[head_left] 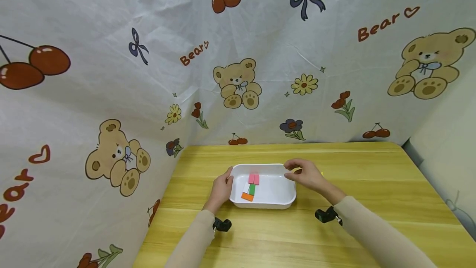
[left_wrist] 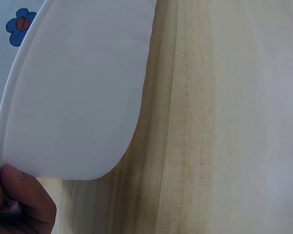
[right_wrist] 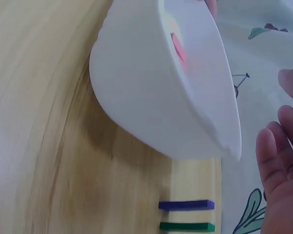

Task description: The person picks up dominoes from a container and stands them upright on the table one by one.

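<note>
A white rectangular tray (head_left: 277, 206) sits on the wooden table, with flat coloured pieces in its left half. Two pink pieces (head_left: 254, 179) lie side by side, near a white piece (head_left: 246, 187), a green piece (head_left: 252, 189) and an orange piece (head_left: 247, 197). My left hand (head_left: 222, 187) grips the tray's left rim, its thumb (left_wrist: 24, 190) against the outside wall. Over the tray's right back corner hovers my right hand (head_left: 305, 173). In the right wrist view the fingers of that hand are loosely bent, apart, with nothing between them.
Beside the tray, a blue bar (right_wrist: 186, 205) and a green bar (right_wrist: 187, 227) lie on the table (head_left: 372, 202). A bit of something yellow (head_left: 322, 173) peeks out behind my right hand. A bear-printed cloth (head_left: 275, 32) hangs along the back and left.
</note>
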`<state>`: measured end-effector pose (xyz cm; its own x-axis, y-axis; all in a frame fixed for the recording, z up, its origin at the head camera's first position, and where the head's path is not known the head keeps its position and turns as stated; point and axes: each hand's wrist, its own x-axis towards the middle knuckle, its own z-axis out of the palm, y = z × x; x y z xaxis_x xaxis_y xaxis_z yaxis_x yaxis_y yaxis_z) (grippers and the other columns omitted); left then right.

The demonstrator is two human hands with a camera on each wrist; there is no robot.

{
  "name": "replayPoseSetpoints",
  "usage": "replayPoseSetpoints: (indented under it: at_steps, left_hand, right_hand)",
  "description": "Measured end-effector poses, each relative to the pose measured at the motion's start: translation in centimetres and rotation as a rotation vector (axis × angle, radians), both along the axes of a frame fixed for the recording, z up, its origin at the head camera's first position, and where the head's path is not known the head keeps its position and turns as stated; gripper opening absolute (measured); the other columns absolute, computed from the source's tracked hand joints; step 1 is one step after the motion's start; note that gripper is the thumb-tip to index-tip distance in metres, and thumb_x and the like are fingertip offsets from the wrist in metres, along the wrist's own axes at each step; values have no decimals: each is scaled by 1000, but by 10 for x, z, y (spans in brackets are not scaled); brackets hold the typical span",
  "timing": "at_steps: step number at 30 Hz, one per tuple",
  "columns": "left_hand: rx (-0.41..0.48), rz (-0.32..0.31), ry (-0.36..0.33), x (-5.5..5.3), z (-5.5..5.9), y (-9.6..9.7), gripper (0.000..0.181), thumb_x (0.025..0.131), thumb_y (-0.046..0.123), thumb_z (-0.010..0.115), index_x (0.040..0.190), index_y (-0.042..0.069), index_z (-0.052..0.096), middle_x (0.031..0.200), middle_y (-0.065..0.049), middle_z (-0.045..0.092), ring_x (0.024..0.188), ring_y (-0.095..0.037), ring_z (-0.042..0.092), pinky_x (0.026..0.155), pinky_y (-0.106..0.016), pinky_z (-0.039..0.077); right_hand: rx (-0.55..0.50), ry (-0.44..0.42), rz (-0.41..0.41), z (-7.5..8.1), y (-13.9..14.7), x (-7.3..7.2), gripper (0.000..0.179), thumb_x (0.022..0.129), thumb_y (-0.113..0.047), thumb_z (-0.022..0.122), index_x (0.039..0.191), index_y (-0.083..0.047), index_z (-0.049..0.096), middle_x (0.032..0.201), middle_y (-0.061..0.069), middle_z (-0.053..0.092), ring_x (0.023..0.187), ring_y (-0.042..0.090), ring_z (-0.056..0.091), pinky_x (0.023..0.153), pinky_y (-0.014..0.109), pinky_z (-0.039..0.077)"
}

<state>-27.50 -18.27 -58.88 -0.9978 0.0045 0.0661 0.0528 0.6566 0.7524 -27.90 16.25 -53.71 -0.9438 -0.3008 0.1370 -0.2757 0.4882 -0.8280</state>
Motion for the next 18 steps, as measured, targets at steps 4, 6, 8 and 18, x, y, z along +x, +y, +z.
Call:
replayPoseSetpoints:
  at_steps: [4, 6, 8, 18]
  left_hand:
    - [9, -5, -17, 0, 0, 0, 46, 110, 20, 51, 156, 15, 47, 147, -18, 59, 113, -25, 66, 82, -37, 59]
    - [10, -8, -14, 0, 0, -1, 46, 110, 20, 50, 156, 15, 47, 148, -18, 59, 121, -29, 66, 88, -40, 60]
    - [14, -10, -12, 1, 0, -1, 46, 110, 20, 50, 156, 15, 47, 148, -18, 58, 129, -32, 62, 95, -44, 59]
    - [17, -19, 2, 2, 2, 0, 46, 111, 21, 49, 156, 13, 47, 144, -21, 61, 111, -27, 67, 79, -36, 59]
  right_hand:
    - [-32, -1, 17, -2, -9, 2, 28, 91, -18, 80, 116, -8, 71, 113, 13, 72, 108, 33, 67, 87, 32, 58]
    - [-46, -13, 14, -4, -12, 3, 28, 91, -18, 79, 116, -8, 71, 113, 12, 73, 108, 31, 67, 87, 31, 58]
    - [-50, -18, 10, -6, -16, 3, 27, 91, -17, 79, 116, -9, 72, 113, 12, 73, 107, 29, 67, 87, 29, 58]
    - [-70, -57, 46, -8, -34, 2, 27, 92, -17, 79, 116, -9, 72, 113, 8, 72, 109, 31, 66, 89, 31, 56]
